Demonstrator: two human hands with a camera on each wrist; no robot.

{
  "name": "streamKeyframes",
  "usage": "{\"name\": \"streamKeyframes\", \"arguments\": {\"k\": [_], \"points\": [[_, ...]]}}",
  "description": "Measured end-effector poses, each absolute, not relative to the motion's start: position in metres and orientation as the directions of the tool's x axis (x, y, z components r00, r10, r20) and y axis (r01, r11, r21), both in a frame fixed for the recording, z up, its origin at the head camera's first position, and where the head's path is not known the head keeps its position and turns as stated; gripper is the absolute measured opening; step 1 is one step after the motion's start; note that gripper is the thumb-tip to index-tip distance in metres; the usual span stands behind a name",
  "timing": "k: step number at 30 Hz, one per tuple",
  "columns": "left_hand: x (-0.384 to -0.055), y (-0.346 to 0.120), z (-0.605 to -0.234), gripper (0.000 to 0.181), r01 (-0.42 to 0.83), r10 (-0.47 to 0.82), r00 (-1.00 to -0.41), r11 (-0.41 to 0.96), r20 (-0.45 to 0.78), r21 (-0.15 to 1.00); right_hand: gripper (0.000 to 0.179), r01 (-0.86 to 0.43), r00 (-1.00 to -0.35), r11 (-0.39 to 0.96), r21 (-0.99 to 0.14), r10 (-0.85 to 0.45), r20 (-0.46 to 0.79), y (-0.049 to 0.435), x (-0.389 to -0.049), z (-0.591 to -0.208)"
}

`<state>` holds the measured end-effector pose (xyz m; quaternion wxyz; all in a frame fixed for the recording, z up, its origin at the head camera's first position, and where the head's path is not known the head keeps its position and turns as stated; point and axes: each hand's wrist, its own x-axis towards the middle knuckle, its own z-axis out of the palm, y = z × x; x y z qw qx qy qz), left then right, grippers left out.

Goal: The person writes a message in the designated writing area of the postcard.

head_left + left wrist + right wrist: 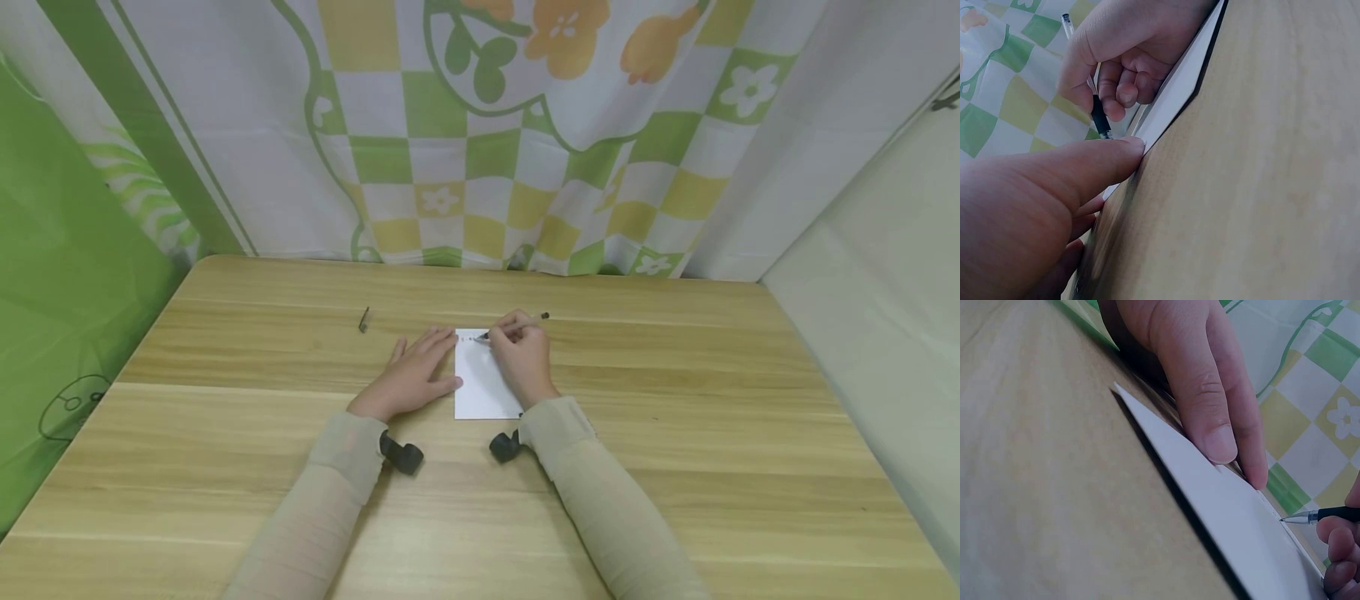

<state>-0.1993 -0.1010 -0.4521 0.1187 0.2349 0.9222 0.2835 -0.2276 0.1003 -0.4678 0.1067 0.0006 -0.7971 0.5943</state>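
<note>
A small white sheet of paper (483, 383) lies on the wooden table, with a short row of dark marks along its top. My right hand (522, 354) pinches a pen (525, 324) with a clear barrel and dark grip; in the right wrist view the pen tip (1288, 519) is right at the sheet's surface near its top edge. To the left, my left hand (408, 375) rests with extended fingers, its thumb (1119, 155) and fingertips on the sheet's left edge. The right hand covers part of the sheet's right side.
A pen cap (364, 320) lies on the table (247, 400) beyond the left hand. Behind the table's far edge hangs a checked, flowered curtain (435, 158). Dark wrist cameras (405, 457) sit at both cuffs, close over the tabletop.
</note>
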Motion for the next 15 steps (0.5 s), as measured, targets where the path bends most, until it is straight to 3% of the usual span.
{"name": "streamKeyframes", "arguments": {"k": [15], "points": [[-0.2001, -0.1015, -0.4537, 0.074, 0.37, 0.501, -0.861, 0.733, -0.085, 0.571, 0.01, -0.128, -0.978, 0.296, -0.946, 0.122, 0.17, 0.1008, -0.228, -0.4682]]}}
